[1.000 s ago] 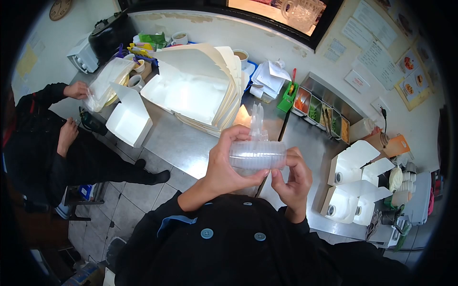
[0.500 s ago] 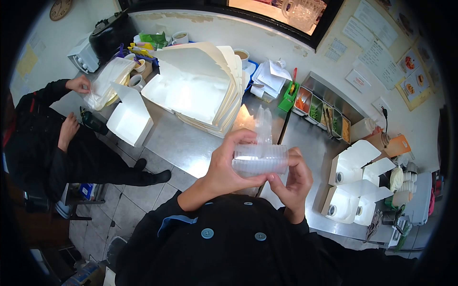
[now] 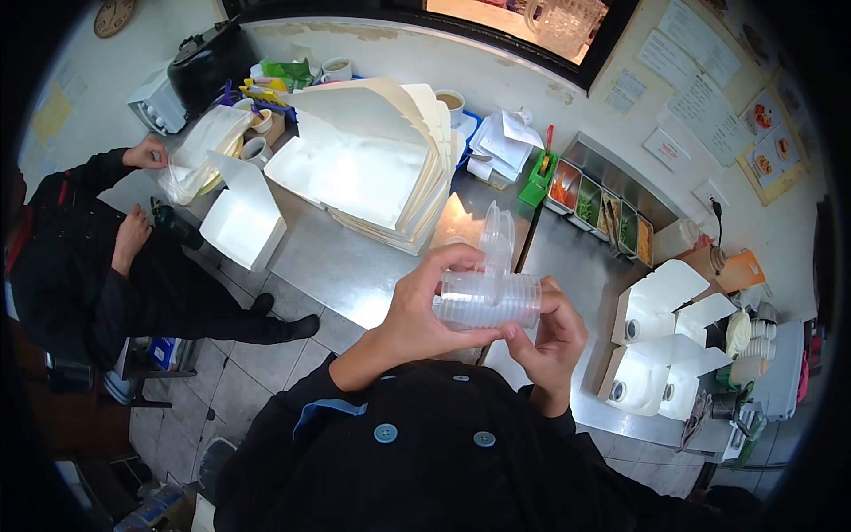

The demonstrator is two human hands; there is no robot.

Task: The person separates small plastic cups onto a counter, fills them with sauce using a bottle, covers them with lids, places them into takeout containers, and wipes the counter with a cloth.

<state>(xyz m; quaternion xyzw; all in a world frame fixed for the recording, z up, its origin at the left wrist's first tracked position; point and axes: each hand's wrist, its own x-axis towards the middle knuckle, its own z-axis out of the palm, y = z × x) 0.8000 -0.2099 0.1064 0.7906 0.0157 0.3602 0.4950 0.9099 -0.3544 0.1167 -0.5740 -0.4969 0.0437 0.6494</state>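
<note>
In front of my chest I hold a nested stack of clear plastic cups (image 3: pixel 487 301) lying on its side. Several thin clear lids (image 3: pixel 499 238) stick up from it, looking like hinged lids. My left hand (image 3: pixel 428 303) wraps round one end of the stack, its thumb along the underside. At the other end, my right hand (image 3: pixel 551 335) grips with the thumb below and bent fingers behind. Beyond the hands, a tall pile of nested white takeaway boxes (image 3: pixel 355 168) rests on the steel counter (image 3: pixel 328 275).
At right stand open white boxes (image 3: pixel 643 301) with small cups inside. Behind them are steel trays of chopped ingredients (image 3: pixel 585 197). A single open box (image 3: pixel 239 226) sits on the left counter edge. A co-worker (image 3: pixel 80 230) at far left handles a plastic bag (image 3: pixel 199 160).
The stack has shifted slightly to the right in my hands. The upright lids lean further right and look more spread. My right hand has moved a little right.
</note>
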